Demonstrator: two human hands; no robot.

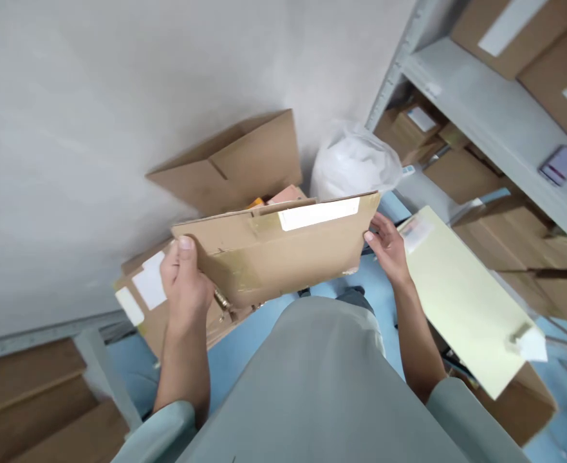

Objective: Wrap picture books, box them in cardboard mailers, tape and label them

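Note:
A flattened cardboard box (283,247) with a white label and strips of tape hangs upright in front of my body. My left hand (185,276) grips its left end, the thumb on the near face and the fingers behind. At the right edge, my right hand (387,247) pinches the cardboard between thumb and fingers. Behind it stands an open cardboard box (254,161) with its flaps up; orange and pink items show inside, mostly hidden. More cardboard with white labels (150,281) lies below and beside my left hand.
A white plastic bag (353,161) stands by the wall. Metal shelving (500,122) with boxes and a phone (562,164) rises at right. Near my right forearm, a pale yellow board (461,296) lies over an open box (519,402). Another shelf (104,366) is at lower left.

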